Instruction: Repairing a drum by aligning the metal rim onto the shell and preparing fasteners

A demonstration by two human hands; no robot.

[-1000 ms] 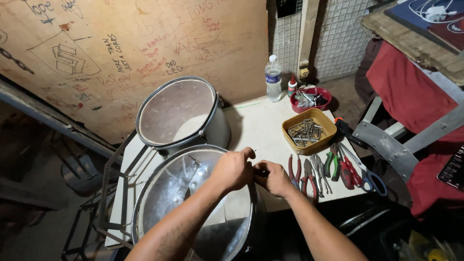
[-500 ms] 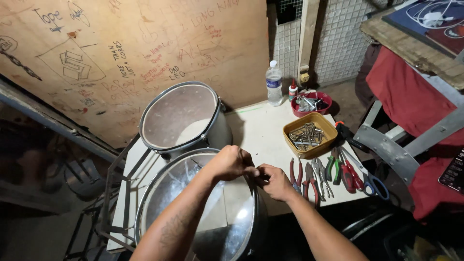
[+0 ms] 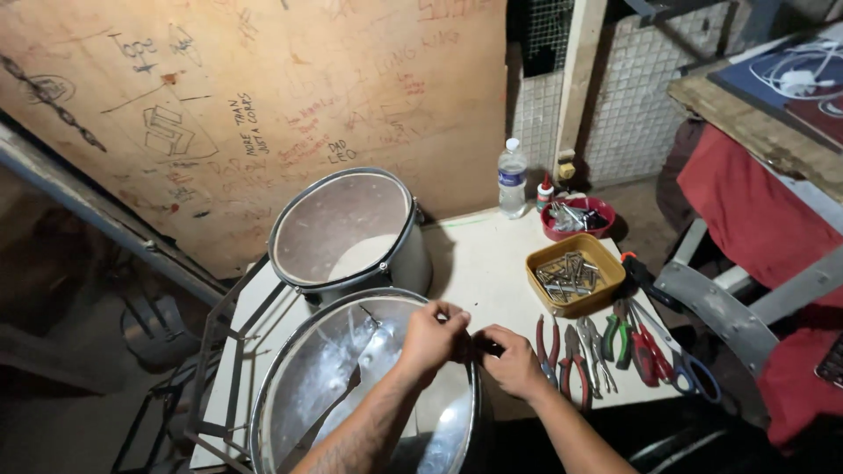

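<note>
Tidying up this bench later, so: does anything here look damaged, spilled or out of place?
Nothing is spilled. The near drum, at whose rim both hands work, shows a dark jagged streak across its clear head, possibly a crack or just a reflection. The pliers lie in a row; the yellow tray holds its metal parts.

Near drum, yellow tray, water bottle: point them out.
near drum [image 3: 303, 404]: head view, on its clear drumhead.
yellow tray [image 3: 606, 274]: head view, on its right rim.
water bottle [image 3: 512, 183]: head view, on its label band.
</note>
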